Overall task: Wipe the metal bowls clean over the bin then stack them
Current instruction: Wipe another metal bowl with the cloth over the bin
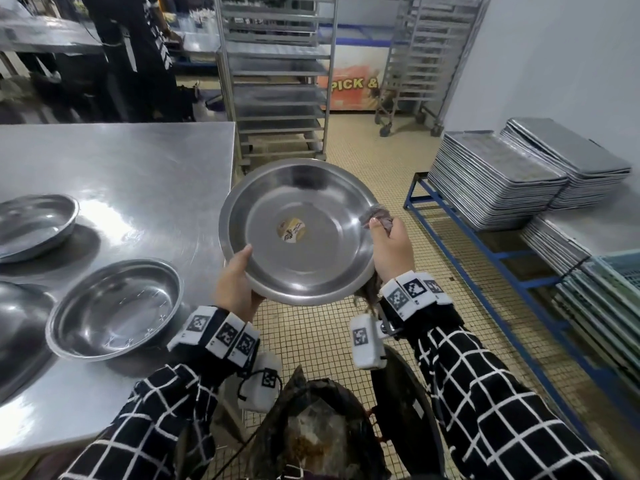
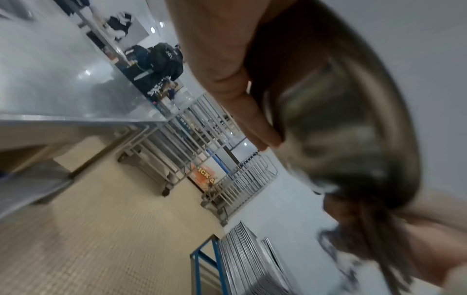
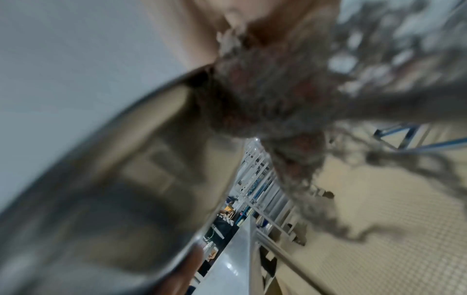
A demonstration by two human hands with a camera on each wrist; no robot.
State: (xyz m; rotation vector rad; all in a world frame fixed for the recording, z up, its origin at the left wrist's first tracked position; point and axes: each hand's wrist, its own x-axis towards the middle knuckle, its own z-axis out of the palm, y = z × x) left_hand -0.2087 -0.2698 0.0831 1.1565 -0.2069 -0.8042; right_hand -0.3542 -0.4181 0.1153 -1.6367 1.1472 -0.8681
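Observation:
A wide metal bowl (image 1: 301, 230) with a round sticker at its centre is held tilted in the air above the tiled floor, beyond the bin (image 1: 318, 434). My left hand (image 1: 237, 275) grips its near-left rim, thumb inside. My right hand (image 1: 389, 244) holds a frayed brownish cloth (image 1: 379, 220) against the bowl's right rim. In the left wrist view, the fingers (image 2: 255, 127) lie under the bowl's underside (image 2: 341, 129). The right wrist view shows the cloth (image 3: 272, 103) bunched over the rim (image 3: 141, 103). Three more bowls sit on the steel table (image 1: 138, 174): one near (image 1: 116, 308), one far left (image 1: 33, 225), one at the left edge (image 1: 17, 334).
The bin, lined with a dark bag and holding scraps, stands below my wrists beside the table's corner. Tray racks (image 1: 277, 74) stand behind. Stacked baking trays (image 1: 495, 174) rest on a blue frame (image 1: 485, 251) to the right. A person (image 1: 138, 53) stands at the far left.

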